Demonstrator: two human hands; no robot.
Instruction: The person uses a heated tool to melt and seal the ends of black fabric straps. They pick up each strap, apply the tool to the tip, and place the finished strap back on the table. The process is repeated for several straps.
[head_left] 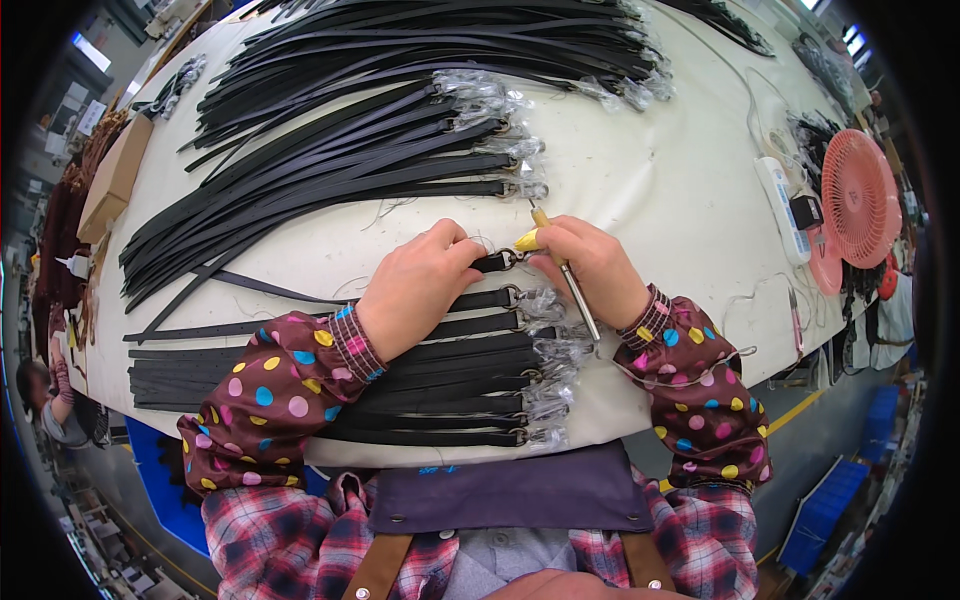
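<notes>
My left hand [415,290] is closed on a black strap [493,263], its fingers pinching it just behind the metal ring at its end. My right hand [603,272] grips a slim pen-like tool [581,300] with a silver shaft and a brass-coloured upper end pointing away from me. A yellow wrap covers a fingertip of that hand, close to the ring. Below my hands lies a row of black straps [450,390], their ring ends wrapped in clear plastic [552,385]. More black straps [300,185] lie bundled beyond my left hand.
A larger strap pile [420,45] covers the far side of the white table [640,180]. To the right are a pink fan [858,195], a white power strip [782,210] and loose cables. A cardboard box [115,180] stands at the left edge. Blue bins [822,515] are on the floor.
</notes>
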